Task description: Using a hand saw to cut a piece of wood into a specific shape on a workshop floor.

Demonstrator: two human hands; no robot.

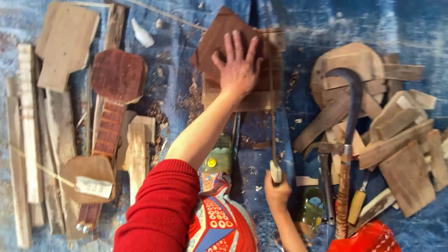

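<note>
A: Left hand (pixel 239 65) lies flat, fingers wide, on the board (pixel 219 39), which sits on a plank (pixel 247 100) on the tarp (pixel 326 23).

B: Right hand (pixel 276 191) grips the saw (pixel 273 116). I think press firmly and stroke straight beside the fingers.

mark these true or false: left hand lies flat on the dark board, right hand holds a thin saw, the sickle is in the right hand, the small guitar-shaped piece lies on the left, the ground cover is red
1. The left hand lies flat on the dark board. True.
2. The right hand grips the handle of a thin saw. True.
3. The sickle is in the right hand. False: it lies untouched on the wood scraps to the right.
4. The small guitar-shaped piece lies on the left. True.
5. The ground cover is red. False: it is blue; the sleeve is red.
</note>
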